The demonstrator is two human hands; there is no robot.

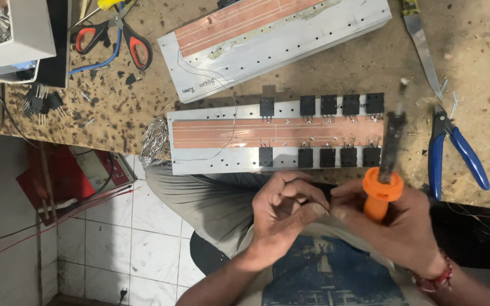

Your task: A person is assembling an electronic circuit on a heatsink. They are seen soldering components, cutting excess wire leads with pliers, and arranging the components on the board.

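My right hand [395, 224] grips a soldering iron by its orange handle [380, 195], with the dark barrel [392, 141] pointing up over the bench. My left hand [284, 212] is curled just left of it, fingertips pinched together and touching my right fingertips; whether something small is between them I cannot tell. Both hands hover above my lap, in front of a long aluminium bar [216, 164] carrying a copper-clad strip [228, 133] and two rows of black transistors [327, 105].
A second aluminium bar [324, 34] with a copper strip lies behind. Blue-handled pliers [455, 147] and a blade [421, 45] lie at right, red-handled scissors [114, 34] and loose transistors [41, 105] at left. A coil of thin wire [153, 141] hangs by the bench edge.
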